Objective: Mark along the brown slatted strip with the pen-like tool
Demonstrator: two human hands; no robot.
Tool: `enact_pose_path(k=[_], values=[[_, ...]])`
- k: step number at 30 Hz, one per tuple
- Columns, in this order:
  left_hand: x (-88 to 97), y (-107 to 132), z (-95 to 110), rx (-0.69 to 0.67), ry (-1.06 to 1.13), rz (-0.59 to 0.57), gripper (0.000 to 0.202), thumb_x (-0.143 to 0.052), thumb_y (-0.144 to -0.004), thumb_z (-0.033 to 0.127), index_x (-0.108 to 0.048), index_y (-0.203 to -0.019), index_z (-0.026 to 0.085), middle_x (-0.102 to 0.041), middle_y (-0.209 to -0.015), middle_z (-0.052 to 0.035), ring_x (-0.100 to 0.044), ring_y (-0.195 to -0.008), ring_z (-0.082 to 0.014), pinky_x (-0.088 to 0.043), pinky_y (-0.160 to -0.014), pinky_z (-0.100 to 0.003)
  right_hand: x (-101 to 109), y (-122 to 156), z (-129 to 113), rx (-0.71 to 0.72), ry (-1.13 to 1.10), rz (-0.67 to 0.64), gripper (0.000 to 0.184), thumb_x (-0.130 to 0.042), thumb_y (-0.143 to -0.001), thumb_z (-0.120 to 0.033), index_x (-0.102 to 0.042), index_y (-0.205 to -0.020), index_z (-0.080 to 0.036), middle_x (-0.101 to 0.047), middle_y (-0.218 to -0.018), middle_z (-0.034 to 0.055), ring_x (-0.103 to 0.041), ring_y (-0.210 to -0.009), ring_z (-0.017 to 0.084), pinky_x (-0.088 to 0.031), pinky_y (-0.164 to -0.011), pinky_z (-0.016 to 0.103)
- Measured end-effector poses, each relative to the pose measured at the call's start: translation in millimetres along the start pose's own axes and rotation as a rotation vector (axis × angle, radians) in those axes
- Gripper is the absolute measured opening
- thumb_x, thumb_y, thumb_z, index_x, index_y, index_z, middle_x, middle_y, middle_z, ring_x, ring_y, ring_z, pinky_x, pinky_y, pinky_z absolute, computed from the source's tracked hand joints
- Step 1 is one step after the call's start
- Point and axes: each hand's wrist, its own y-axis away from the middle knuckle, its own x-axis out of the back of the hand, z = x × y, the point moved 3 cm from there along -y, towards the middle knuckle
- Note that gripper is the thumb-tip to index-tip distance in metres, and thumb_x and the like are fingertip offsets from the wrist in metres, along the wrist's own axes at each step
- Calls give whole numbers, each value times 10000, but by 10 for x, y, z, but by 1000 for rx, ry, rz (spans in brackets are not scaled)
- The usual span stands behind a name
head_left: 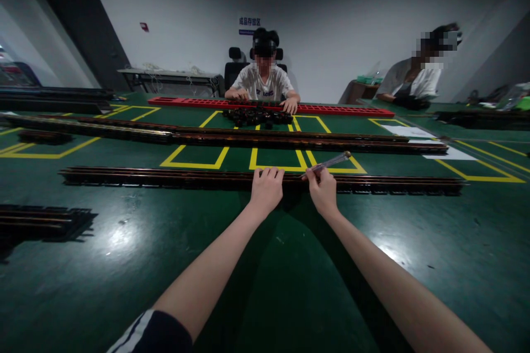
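Pinching a clear-handled tool (331, 162), the fingers (312, 176) of my right hand (323, 193) angle it up over a long dark rail (144, 177). Just beside, my left hand (267, 193) curls over that same rail near its middle; from here I cannot tell whether its fingers grip or only rest. The rail lies crosswise on the green worktop (434, 231). Beyond it I see yellow tape (194, 165), then more dark rails (290, 142) and white paper (459, 153) at right. Farther off, a co-worker (267, 80) sits behind a red rack (351, 111) and a heap of black parts (256, 117).
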Motion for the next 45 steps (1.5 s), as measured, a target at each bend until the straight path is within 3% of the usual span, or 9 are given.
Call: enact_pose_path(k=[14, 24, 36, 45], values=[[-10, 2, -15, 25, -13, 19, 402, -401, -846, 49, -612, -1172, 153, -655, -1190, -113, -577, -1115, -250, -403, -972, -462, 7, 5, -35, -11, -22, -13, 334, -464, -875, -510, -537, -718, -225, -687, -694, 59, -633, -700, 246, -458, -758, 411], [-13, -9, -57, 26, 17, 9, 426, -398, -820, 23, -622, -1154, 163, -660, -1186, -94, -577, -1111, -229, -407, -970, -419, 19, -7, -15, -6, 21, -8, 323, -462, -873, -486, -523, -691, -226, -677, -676, 54, -625, -686, 242, -441, -770, 413], [48, -9, -36, 15, 85, 4, 373, -399, -864, 149, -633, -1153, 154, -667, -1196, -99, -582, -1118, -233, -394, -1001, -451, 14, -4, -7, -17, -24, -20, 334, -465, -864, -523, -524, -716, -230, -677, -680, 56, -630, -691, 245, -458, -734, 397], [3, -2, -49, 9, 109, -2, 388, -413, -876, 239, -612, -1201, 165, -661, -1208, -103, -593, -1097, -245, -410, -975, -461, 18, -5, 46, -104, -94, 5, 406, -464, -843, -609, -531, -731, -225, -688, -679, 55, -637, -686, 235, -461, -761, 402]])
